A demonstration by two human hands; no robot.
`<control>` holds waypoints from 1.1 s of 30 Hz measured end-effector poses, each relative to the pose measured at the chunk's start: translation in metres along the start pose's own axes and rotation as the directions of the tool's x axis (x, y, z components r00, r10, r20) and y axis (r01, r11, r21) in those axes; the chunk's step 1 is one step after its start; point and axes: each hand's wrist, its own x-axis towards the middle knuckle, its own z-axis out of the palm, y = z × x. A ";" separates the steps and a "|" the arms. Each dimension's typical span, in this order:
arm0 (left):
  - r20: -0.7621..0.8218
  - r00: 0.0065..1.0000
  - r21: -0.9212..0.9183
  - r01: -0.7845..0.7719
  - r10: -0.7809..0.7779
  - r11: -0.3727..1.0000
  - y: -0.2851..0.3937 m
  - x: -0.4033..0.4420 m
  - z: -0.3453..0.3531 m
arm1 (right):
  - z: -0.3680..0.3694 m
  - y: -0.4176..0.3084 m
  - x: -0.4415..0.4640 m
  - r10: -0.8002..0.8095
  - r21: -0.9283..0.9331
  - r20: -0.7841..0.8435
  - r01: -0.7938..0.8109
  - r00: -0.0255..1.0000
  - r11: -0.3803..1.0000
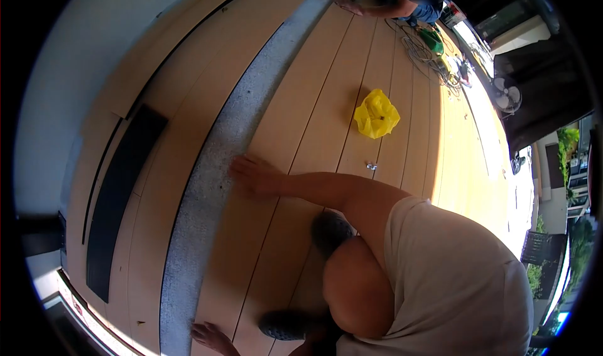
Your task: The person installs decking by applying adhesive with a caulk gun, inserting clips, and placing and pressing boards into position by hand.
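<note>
My right hand (254, 175) rests flat on a light wood-look floor plank (229, 249), at the edge along a grey gap. Its fingers are stretched out toward the gap and hold nothing. Near the bottom of the view, my left hand (210, 336) lies on the same plank edge with its fingers apart. Part of that arm is cut off by the frame. Rough grey subfloor (213, 158) shows in the long strip beside both hands. Across the strip, more planks and a dark board (122, 211) lie near the wall.
A co-worker's hands (348, 3) press on the planks at the top. A yellow plastic bag (377, 114) and small shiny pieces (371, 166) sit on the floor. Tangled cables (421, 51), a green item (431, 39) and a fan (506, 96) are at the upper right.
</note>
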 end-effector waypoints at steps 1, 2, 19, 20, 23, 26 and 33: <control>-0.042 0.999 -0.013 -0.012 0.011 1.000 -0.001 0.002 0.003 | 0.004 0.011 -0.022 -0.048 -0.038 0.066 0.050 0.997 0.998; -0.061 0.998 0.002 -0.019 0.019 1.000 0.001 0.003 0.005 | 0.003 0.018 -0.029 -0.105 -0.073 0.134 0.115 0.985 0.991; -0.218 0.975 0.039 -0.032 0.040 0.999 0.044 -0.062 0.006 | -0.042 -0.023 -0.129 -0.132 -0.080 0.435 0.184 0.891 0.980; -0.232 0.971 0.022 -0.047 0.050 0.999 0.044 -0.061 0.006 | -0.048 -0.027 -0.136 -0.196 -0.055 0.453 0.246 0.870 0.968; -0.249 0.967 -0.016 -0.056 0.051 0.998 0.046 -0.059 0.007 | -0.071 -0.051 -0.149 -0.072 -0.009 0.655 0.103 0.753 0.995; -0.274 0.959 -0.077 -0.097 0.073 0.992 0.050 -0.060 -0.001 | -0.091 -0.072 -0.150 -0.022 -0.021 0.686 0.050 0.728 0.999; -0.182 0.983 -0.202 -0.054 0.017 0.978 0.061 -0.089 -0.004 | -0.095 -0.078 -0.178 -0.263 -0.032 0.515 0.326 0.816 0.945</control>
